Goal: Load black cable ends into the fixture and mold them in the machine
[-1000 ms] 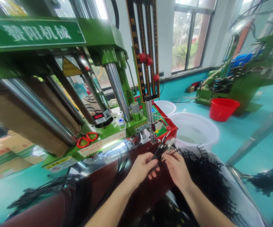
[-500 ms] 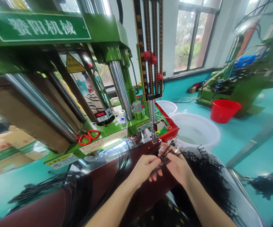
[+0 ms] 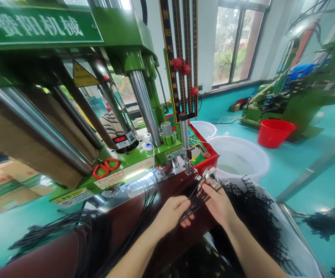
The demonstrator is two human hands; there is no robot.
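At five o'clock from mid-view, thin black cables [image 3: 195,203] with silver metal ends [image 3: 210,173] run roughly eight to two o'clock, left hand [image 3: 170,214] pinching their lower stretch, right hand [image 3: 221,200] nearer the ends, gripping too.

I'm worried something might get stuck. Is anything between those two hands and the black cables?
Nothing visible is: the left hand and right hand both hold the black cables directly, with bare fingers.

Plastic-looking cables [image 3: 195,203], glossy painted-metal press [image 3: 123,29], polished metal columns [image 3: 146,108], smooth plastic red bucket [image 3: 274,134]
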